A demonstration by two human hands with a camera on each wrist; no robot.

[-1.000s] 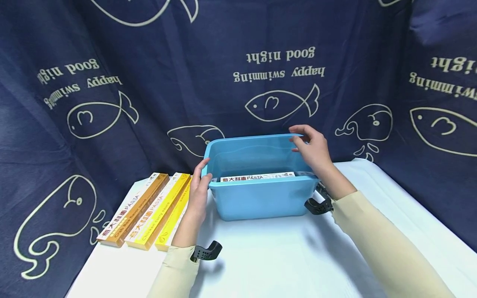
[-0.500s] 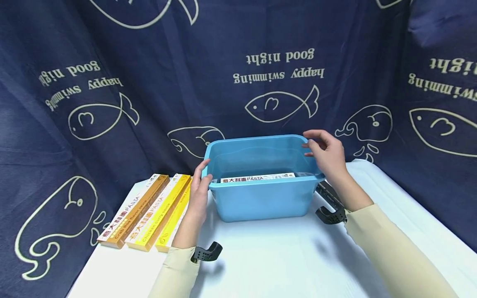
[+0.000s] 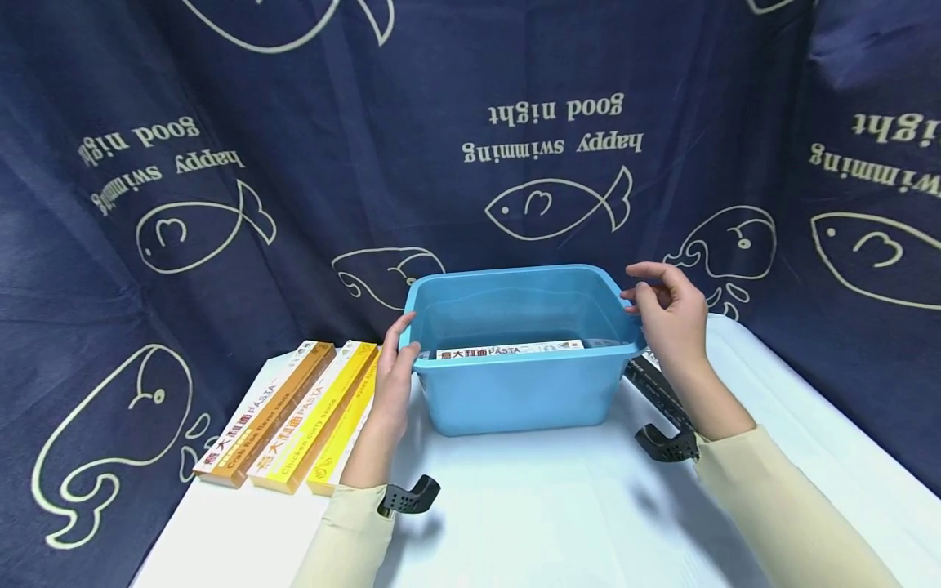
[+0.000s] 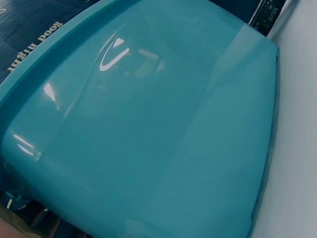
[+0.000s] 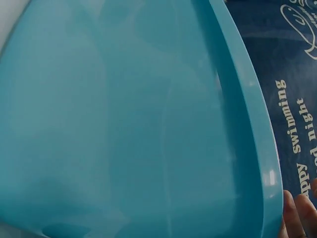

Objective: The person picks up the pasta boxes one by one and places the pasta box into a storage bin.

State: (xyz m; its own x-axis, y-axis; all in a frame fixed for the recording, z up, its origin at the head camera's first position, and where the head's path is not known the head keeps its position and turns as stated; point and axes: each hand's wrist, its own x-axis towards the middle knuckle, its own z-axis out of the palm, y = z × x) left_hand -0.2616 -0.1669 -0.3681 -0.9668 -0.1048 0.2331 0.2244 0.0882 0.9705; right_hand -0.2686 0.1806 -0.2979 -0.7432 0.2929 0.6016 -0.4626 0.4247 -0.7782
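A blue plastic tub (image 3: 515, 400) stands on the white table. Inside it, the top edge of a pasta box (image 3: 509, 350) shows above the near rim. My left hand (image 3: 391, 384) holds the tub's left rim, thumb near the front corner. At the right side, my right hand (image 3: 672, 318) hovers by the rim with loosely bent fingers. Nothing shows between them, and I cannot tell whether they touch the rim. In the right wrist view, fingertips (image 5: 292, 213) appear beyond the tub's edge. The left wrist view is mostly filled by the tub's wall (image 4: 158, 119).
Left of the tub lie a brown pasta box (image 3: 265, 416), a yellow pasta box (image 3: 312, 420) and another yellow box (image 3: 349, 437), partly behind my left hand. A black box (image 3: 654, 392) lies under my right wrist. A dark blue fish-print curtain (image 3: 367, 163) hangs behind.
My right hand has moved right, from above the tub's far right corner to the outside of its right rim. More of the black box shows now. My left hand and the tub stay put.
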